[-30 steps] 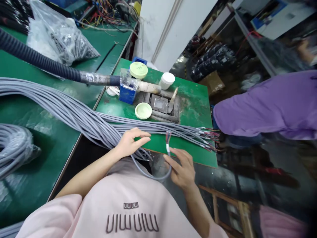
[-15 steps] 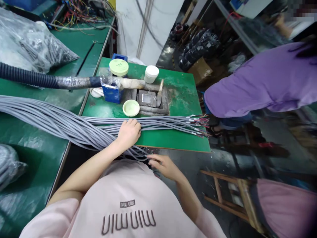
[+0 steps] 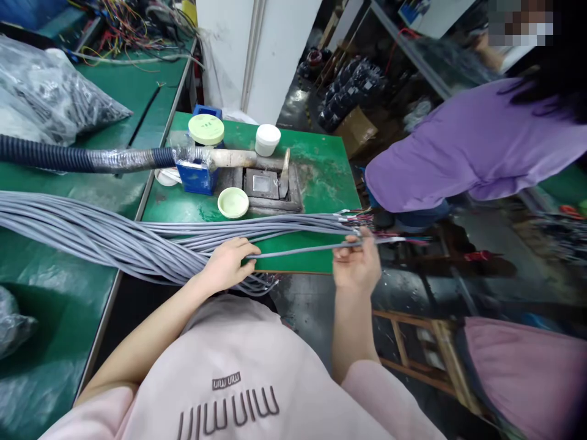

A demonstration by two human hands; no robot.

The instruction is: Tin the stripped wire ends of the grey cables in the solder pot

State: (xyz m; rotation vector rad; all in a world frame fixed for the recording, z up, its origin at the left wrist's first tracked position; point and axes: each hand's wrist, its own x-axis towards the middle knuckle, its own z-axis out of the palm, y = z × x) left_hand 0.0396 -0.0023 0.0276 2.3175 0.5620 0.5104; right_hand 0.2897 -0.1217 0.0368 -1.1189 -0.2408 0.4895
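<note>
Pinching gray cable (image 3: 298,250) near its wire end (image 3: 415,241) with right hand (image 3: 358,267), steadying it farther back in narrow grip of left hand (image 3: 225,265), probably for straightness; stretched over counter (image 3: 326,180), beside bundle (image 3: 101,226).

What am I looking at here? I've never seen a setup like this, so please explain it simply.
There's no robot: these are a person's own bare hands, all filmed by one camera worn on the head, looking forward and down. The right hand holds a single grey cable near its end, where coloured wires stick out. The left hand is at the same cable, farther back; I can't tell how firmly it grips. Beside that, a bundle of grey cables lies across the green worktop. Beyond the bundle are a small pale dish, a white tub and a dark ribbed hose.
</note>
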